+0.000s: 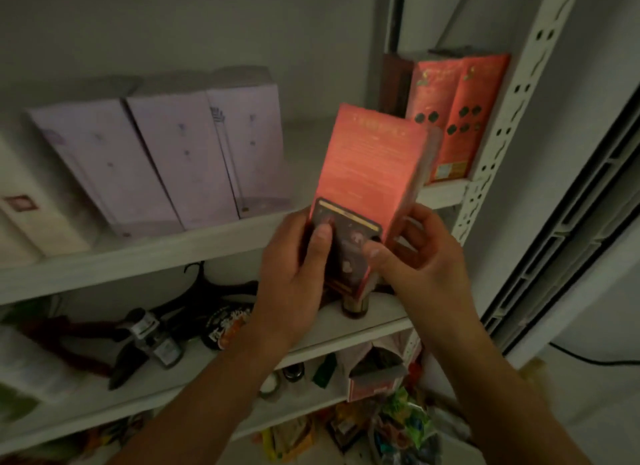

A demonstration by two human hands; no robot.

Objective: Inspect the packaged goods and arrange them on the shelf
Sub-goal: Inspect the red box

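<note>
Left hand [294,267] and right hand [419,256] curled round lower end of box [374,159], thumbs pressed on face. Box held upright, above shelf [156,256] edge, just beyond hands. Faces best checked, then box set beside red pair [457,118], up-right.

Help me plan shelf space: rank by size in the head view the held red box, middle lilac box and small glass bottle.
Tied: held red box and middle lilac box; the red is nearer, so unsure.
Smallest: small glass bottle.

Both hands, left hand [294,267] and right hand [419,256], hold a red box [370,166] upright by its lower end; purple boxes [166,159] stand left of the grip on the shelf [138,256].
</note>
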